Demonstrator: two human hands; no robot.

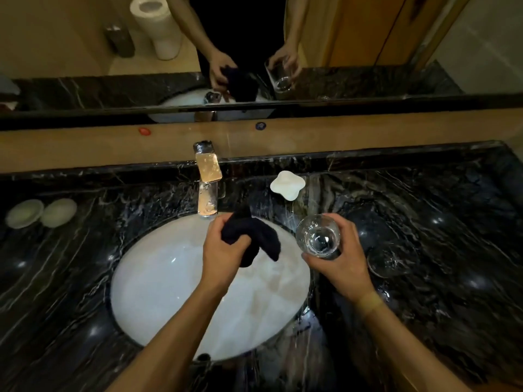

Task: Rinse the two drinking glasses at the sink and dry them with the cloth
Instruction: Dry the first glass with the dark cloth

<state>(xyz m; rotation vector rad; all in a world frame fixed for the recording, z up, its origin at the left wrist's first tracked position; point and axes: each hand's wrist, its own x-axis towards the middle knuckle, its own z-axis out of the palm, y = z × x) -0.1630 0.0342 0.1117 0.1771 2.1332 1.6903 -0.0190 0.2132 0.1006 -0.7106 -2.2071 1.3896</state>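
Observation:
My right hand (pixel 341 254) grips a clear drinking glass (pixel 318 236), held upright with its mouth toward me, just right of the white oval sink (pixel 158 284). My left hand (pixel 223 250) is closed around a bunched dark cloth (pixel 256 239) over the basin, a short gap left of the glass. The cloth hangs loose below my fingers. A second clear glass (pixel 392 260) stands on the black marble counter, right of my right hand. The chrome tap (pixel 208 182) sits behind the basin; no water stream shows.
A white knobbed object (pixel 287 184) lies on the counter behind the glass. Two pale round dishes (pixel 41 213) sit at the far left. A mirror (pixel 85 38) above the wooden ledge reflects my hands, the cloth and the glass.

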